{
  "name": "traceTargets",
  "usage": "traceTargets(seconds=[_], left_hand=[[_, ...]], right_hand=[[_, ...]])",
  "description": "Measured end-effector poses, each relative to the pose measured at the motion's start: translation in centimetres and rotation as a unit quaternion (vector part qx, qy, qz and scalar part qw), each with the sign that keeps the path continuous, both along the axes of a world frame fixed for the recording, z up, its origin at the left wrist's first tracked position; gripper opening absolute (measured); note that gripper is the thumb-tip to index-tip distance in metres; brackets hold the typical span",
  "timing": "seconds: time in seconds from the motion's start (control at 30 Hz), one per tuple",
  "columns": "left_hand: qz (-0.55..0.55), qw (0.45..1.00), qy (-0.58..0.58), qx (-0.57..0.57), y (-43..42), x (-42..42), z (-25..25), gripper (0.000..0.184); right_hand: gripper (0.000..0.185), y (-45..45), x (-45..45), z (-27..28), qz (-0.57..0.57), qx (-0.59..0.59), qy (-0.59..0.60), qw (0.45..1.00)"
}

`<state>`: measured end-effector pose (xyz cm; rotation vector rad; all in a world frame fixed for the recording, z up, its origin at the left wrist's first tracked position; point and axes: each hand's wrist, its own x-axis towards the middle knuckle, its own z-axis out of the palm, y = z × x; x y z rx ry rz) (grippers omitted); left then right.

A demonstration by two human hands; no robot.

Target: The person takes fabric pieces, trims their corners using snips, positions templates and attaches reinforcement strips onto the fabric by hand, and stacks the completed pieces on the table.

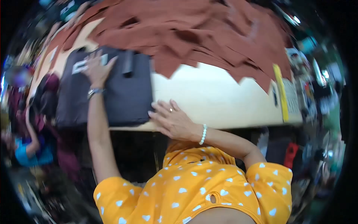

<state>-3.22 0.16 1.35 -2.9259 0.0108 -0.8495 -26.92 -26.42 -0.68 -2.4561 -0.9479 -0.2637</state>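
Note:
My left hand [97, 69] lies with fingers spread on the upper part of a flat black padded slab [126, 97]. Under and beside its fingers are small white rectangular marks or pieces [79, 66]; I cannot tell which. A narrow dark strip [128, 63] rests on the slab to the right of that hand. My right hand [170, 118] is at the near table edge, fingers stretched toward the slab's lower right corner, with nothing visibly held. Reddish-brown sheets of leather-like material [194, 33] are heaped beyond both hands.
The pale table [209, 97] carries a yellow ruler-like strip [281, 93] at its right end, beside a greyish printed sheet [292, 97]. A person in blue [30, 151] is at the left. Another person's hand [71, 22] touches the brown sheets at upper left.

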Motion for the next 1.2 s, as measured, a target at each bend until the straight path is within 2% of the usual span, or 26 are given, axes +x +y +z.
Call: traceTargets(seconds=[0.03, 0.07, 0.13, 0.17, 0.2, 0.23, 0.27, 0.3, 0.33, 0.43, 0.5, 0.53, 0.67, 0.77, 0.87, 0.9, 1.0, 1.13, 1.2], left_hand=[[0.008, 1.0, 0.012, 0.011, -0.3, -0.2, 0.4, 0.078], [0.042, 0.996, 0.002, 0.081, -0.7, -0.5, 0.8, 0.08], [0.077, 0.983, -0.063, 0.151, -0.9, -0.2, -0.2, 0.082], [0.062, 0.985, -0.07, 0.148, -1.0, -0.4, -0.7, 0.08], [0.04, 0.986, -0.085, 0.135, -1.4, -0.8, -0.8, 0.075], [0.05, 0.989, -0.052, 0.13, -2.0, -1.4, -0.7, 0.071], [0.033, 0.99, -0.066, 0.122, -1.9, -1.4, -1.7, 0.067], [0.037, 0.993, -0.039, 0.104, -2.0, -1.4, -2.6, 0.064], [0.043, 0.995, -0.011, 0.088, -2.2, -1.4, -3.1, 0.062], [0.048, 0.996, 0.02, 0.071, -2.9, -2.1, -2.6, 0.056], [0.036, 0.997, 0.012, 0.065, -3.0, -2.2, -2.8, 0.054], [0.032, 0.997, 0.007, 0.063, -2.8, -2.2, -2.9, 0.053], [0.024, 0.999, 0.008, 0.039, -3.3, -2.8, -2.5, 0.052], [0.027, 0.999, 0.015, 0.026, -3.7, -3.0, -2.2, 0.052], [0.018, 1.0, 0.009, 0.009, -3.8, -3.2, -2.2, 0.052], [0.018, 1.0, 0.009, 0.004, -3.8, -3.2, -2.2, 0.052], [0.015, 1.0, 0.008, -0.002, -3.8, -3.2, -2.2, 0.052], [0.01, 1.0, 0.0, -0.001, -3.9, -3.3, -2.2, 0.052], [0.013, 1.0, 0.008, -0.003, -3.9, -3.4, -2.0, 0.052]], right_hand=[[0.044, -2.3, -1.4, 0.3, -0.034, 0.008, -0.015, 0.999], [0.039, -4.8, -2.9, 0.7, -0.065, 0.015, -0.03, 0.997], [0.028, -11.2, -5.4, 0.4, -0.223, 0.144, -0.105, 0.959], [0.019, -14.8, -7.4, 0.4, -0.332, 0.084, -0.167, 0.925], [0.014, -18.5, -9.5, 0.6, -0.449, 0.029, -0.232, 0.862], [0.015, -21.5, -11.7, 1.0, -0.598, 0.066, -0.224, 0.767], [0.019, -25.1, -14.0, 1.0, -0.701, 0.143, -0.237, 0.658], [0.019, -28.9, -16.9, -0.3, -0.746, 0.105, -0.261, 0.604], [0.02, -31.8, -20.0, -1.7, -0.784, 0.081, -0.225, 0.573], [0.027, -35.7, -26.5, -6.6, -0.797, 0.037, -0.048, 0.602], [0.035, -35.4, -28.5, -8.8, -0.781, -0.052, 0.057, 0.62], [0.042, -35.3, -29.2, -10.0, -0.79, -0.055, 0.103, 0.601], [0.04, -35.4, -28.9, -10.3, -0.8, -0.05, 0.077, 0.594], [0.036, -33.7, -27.4, -7.7, -0.792, -0.053, 0.132, 0.594], [0.036, -34.7, -28.4, -8.7, -0.774, -0.062, 0.143, 0.614], [0.031, -34.4, -27.8, -7.7, -0.786, -0.029, 0.162, 0.596], [0.026, -36.2, -29.2, -8.5, -0.77, 0.007, 0.134, 0.624], [0.028, -39.2, -30.7, -9.7, -0.775, 0.095, 0.186, 0.597], [0.028, -40.1, -31.3, -10.1, -0.772, 0.124, 0.171, 0.6]])
